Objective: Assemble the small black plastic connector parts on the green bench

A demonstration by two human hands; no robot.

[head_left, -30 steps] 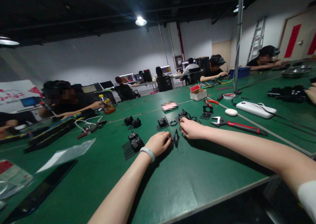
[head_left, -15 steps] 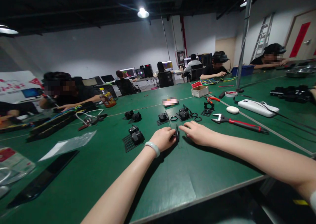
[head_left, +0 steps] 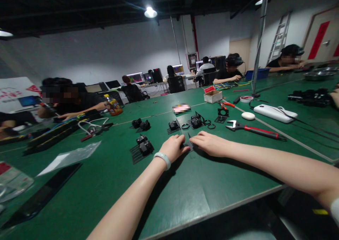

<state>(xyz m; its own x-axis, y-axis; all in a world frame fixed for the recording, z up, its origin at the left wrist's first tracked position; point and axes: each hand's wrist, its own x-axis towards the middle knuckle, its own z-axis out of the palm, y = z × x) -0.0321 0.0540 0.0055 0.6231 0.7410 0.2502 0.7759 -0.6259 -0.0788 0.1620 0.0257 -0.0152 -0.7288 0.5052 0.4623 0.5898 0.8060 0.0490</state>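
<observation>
My left hand (head_left: 172, 148), with a pale bangle at the wrist, pinches a small black bracket (head_left: 189, 145) low over the table. From the other side, my right hand (head_left: 210, 143) has its fingers closed on the upright part of the same bracket. The fingers partly hide it. Just beyond stand a black fitting on a slotted plate (head_left: 173, 125) and a second black fitting (head_left: 196, 120). Black rings (head_left: 185, 126) lie beside them. Farther right is an L-shaped black bracket with a round hole (head_left: 222, 115). More black fittings (head_left: 145, 147) sit to the left.
On the green table (head_left: 185, 201), an adjustable wrench (head_left: 261, 131), a white power bank (head_left: 275, 113) and a white oval object (head_left: 248, 116) lie right. A small box (head_left: 213, 96) stands behind. Left are a plastic bag (head_left: 70, 157) and a bottle (head_left: 113, 105). Other people work around.
My right hand has moved in to the left and its fingers have closed on the bracket. The bracket has turned, so its flat plate now shows. The view has shifted slightly.
</observation>
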